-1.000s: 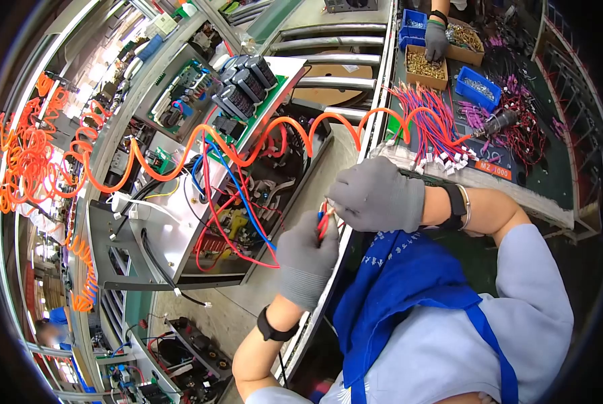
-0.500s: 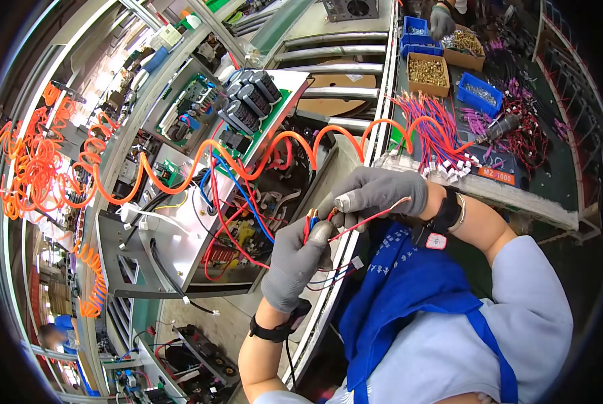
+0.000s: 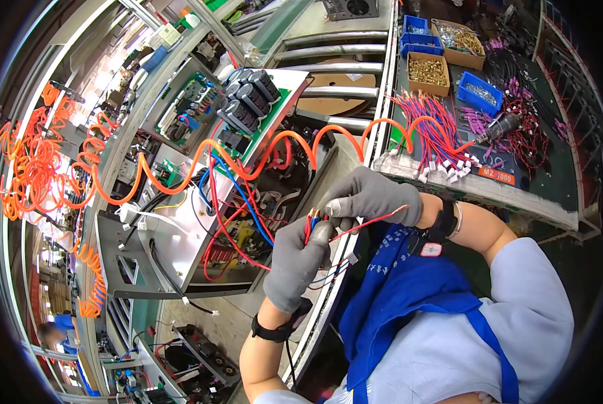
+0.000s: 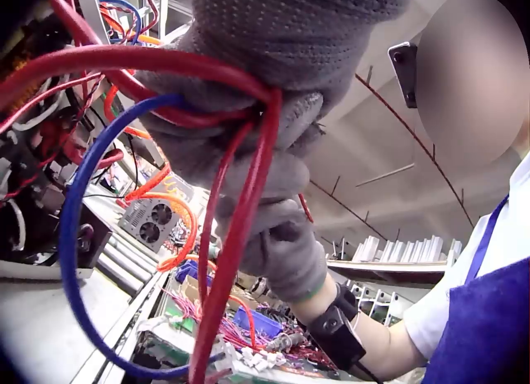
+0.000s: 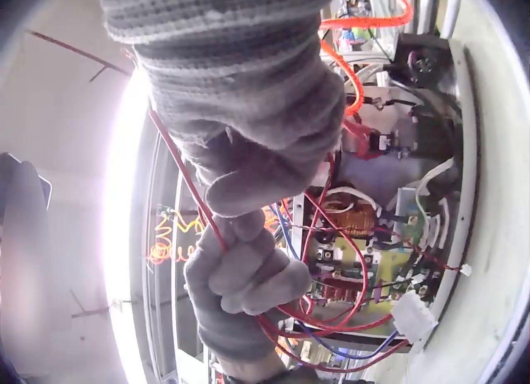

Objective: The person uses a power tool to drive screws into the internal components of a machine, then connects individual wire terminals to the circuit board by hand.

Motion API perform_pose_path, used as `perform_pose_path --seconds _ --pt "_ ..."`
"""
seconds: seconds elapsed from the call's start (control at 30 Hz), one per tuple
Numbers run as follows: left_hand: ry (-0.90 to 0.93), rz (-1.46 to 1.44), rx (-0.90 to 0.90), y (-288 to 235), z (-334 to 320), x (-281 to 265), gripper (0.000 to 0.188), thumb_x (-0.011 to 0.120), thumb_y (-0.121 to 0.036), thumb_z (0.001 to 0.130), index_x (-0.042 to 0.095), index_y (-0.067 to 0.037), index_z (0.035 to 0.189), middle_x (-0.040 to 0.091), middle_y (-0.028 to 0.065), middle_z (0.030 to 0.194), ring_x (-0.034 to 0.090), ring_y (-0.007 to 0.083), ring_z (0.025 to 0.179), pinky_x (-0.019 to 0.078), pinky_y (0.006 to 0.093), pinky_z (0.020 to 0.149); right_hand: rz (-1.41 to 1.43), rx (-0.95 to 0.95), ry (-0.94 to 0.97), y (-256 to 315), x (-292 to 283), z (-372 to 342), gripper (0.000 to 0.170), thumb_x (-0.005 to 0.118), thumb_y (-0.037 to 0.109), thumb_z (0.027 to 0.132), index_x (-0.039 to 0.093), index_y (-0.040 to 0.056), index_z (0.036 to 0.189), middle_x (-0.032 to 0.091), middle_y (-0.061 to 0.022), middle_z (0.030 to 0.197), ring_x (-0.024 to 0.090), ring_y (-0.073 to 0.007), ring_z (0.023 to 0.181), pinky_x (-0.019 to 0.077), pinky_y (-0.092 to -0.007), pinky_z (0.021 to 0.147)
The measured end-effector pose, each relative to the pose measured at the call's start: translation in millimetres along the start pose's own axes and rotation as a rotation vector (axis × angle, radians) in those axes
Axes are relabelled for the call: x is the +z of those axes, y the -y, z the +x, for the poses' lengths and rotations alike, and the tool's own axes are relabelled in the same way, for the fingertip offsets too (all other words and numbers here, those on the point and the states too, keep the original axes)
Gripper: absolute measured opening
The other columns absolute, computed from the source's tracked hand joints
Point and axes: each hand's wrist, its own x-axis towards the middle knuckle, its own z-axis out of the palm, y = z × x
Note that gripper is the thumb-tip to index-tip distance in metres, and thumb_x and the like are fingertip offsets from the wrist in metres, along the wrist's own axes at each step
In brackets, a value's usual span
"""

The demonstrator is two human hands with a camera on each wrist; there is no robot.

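Observation:
My gloved left hand (image 3: 293,264) grips a bundle of red and blue wires, whose coppery ends (image 3: 314,214) stick up past the thumb. Touching its fingertips, my gloved right hand (image 3: 375,198) pinches at the wires from the other side; what lies between its fingers is hidden. A red wire (image 3: 365,223) slants up to the right beneath the right hand. In the left wrist view thick red wires (image 4: 242,227) and a blue wire (image 4: 70,227) loop out of the left hand. A white connector (image 5: 413,318) hangs near the hands in the right wrist view.
An open metal chassis (image 3: 140,269) with boards and capacitors (image 3: 237,114) stands at the left. A coiled orange hose (image 3: 210,145) crosses above the hands. Red and blue wires with white plugs (image 3: 449,168), blue bins (image 3: 480,93) and a cardboard box (image 3: 428,74) lie at the upper right.
The hands have come from a blurred, closer grip to meeting at the wire ends, and the red wire now shows under the right hand. The other person's gloved hand has left the bins.

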Motion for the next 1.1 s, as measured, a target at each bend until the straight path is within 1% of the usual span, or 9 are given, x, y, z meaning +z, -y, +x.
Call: perform_pose_path --seconds 0.27,0.37,0.47,0.5,0.6,0.67,0.7,0.83,1.1 --pt "-0.049 0.020 0.023 -5.4 2.0 8.1 0.029 0.057 -0.024 0.097 0.058 -0.001 0.080 0.053 -0.0004 0.058 0.050 0.0064 0.049 0.0400 0.0235 0.047 0.083 -0.004 -0.143 -7.7 6.9 3.2 0.029 0.065 0.029 0.094 0.070 0.0022 0.104 0.068 -0.0033 0.079 0.060 -0.0063 0.065 0.0503 -0.0223 0.057" --pt "-0.063 0.025 0.007 -1.9 0.5 5.9 0.029 0.057 -0.024 0.097 0.059 -0.001 0.081 0.054 -0.0001 0.058 0.051 0.0068 0.050 0.0404 0.0239 0.047 0.047 0.007 0.050 -10.7 -6.9 5.9 0.042 0.055 0.038 0.098 0.065 0.0010 0.115 0.068 -0.0077 0.091 0.063 -0.0111 0.072 0.0528 -0.0251 0.065" --pt "-0.069 0.013 -0.017 4.0 -4.0 -4.7 0.028 0.057 -0.025 0.097 0.059 -0.001 0.082 0.053 -0.0001 0.058 0.051 0.0068 0.050 0.0409 0.0245 0.048 0.258 0.130 0.296 3.1 -26.6 -2.6 0.056 0.042 0.047 0.101 0.055 0.0008 0.130 0.066 -0.0132 0.105 0.065 -0.0179 0.077 0.0538 -0.0279 0.072" --pt "-0.086 0.018 -0.040 1.7 -6.0 -6.9 0.029 0.057 -0.025 0.097 0.059 -0.001 0.082 0.054 0.0005 0.058 0.051 0.0073 0.050 0.0411 0.0249 0.048 0.408 0.208 0.236 1.8 -38.5 -8.3 0.061 0.049 0.047 0.098 0.051 -0.0029 0.133 0.065 -0.0182 0.107 0.069 -0.0239 0.088 0.0574 -0.0309 0.074" --pt "-0.103 0.045 -0.024 10.5 -5.9 -11.3 0.029 0.057 -0.025 0.097 0.059 0.000 0.082 0.054 0.0014 0.058 0.051 0.0076 0.050 0.0412 0.0249 0.048 -0.127 0.222 0.312 32.6 -45.8 -40.8 0.053 0.055 0.040 0.096 0.055 -0.0027 0.129 0.067 -0.0152 0.103 0.068 -0.0207 0.084 0.0557 -0.0288 0.070" --pt "-0.069 0.062 -0.014 16.6 -3.5 -13.1 0.027 0.056 -0.024 0.096 0.060 0.001 0.086 0.055 0.0026 0.058 0.053 0.0093 0.049 0.0428 0.0253 0.047 -0.512 0.253 0.305 53.5 -33.1 -57.0 0.038 0.052 0.028 0.096 0.064 0.0026 0.121 0.070 -0.0073 0.093 0.066 -0.0193 0.078 0.0527 -0.0313 0.069" --pt "-0.048 0.073 -0.006 17.3 -1.6 -12.7 0.027 0.056 -0.024 0.096 0.060 0.001 0.088 0.056 0.0032 0.058 0.054 0.0102 0.048 0.0437 0.0255 0.046 -0.495 0.274 0.159 51.6 -29.5 -60.6 0.026 0.060 0.024 0.092 0.071 0.0036 0.104 0.071 -0.0062 0.082 0.067 -0.0202 0.076 0.0516 -0.0343 0.070" --pt "0.031 0.039 -0.145 -4.2 -0.6 -0.8 0.027 0.056 -0.025 0.096 0.060 0.001 0.089 0.056 0.0037 0.058 0.054 0.0097 0.048 0.0430 0.0251 0.047 -1.032 -0.306 -0.006 37.2 -16.7 -54.0 0.019 0.060 0.021 0.088 0.069 0.0073 0.097 0.067 -0.0148 0.084 0.065 -0.0317 0.077 0.0516 -0.0398 0.072" --pt "0.006 0.135 -0.065 -5.5 -8.8 1.8 0.028 0.056 -0.025 0.095 0.058 -0.001 0.081 0.050 -0.0003 0.059 0.051 0.0074 0.050 0.0418 0.0252 0.049 -1.020 -0.564 -0.037 41.5 -7.5 -38.2 0.019 0.066 0.011 0.084 0.068 0.0092 0.103 0.064 -0.0089 0.085 0.064 -0.0290 0.077 0.0516 -0.0368 0.069"
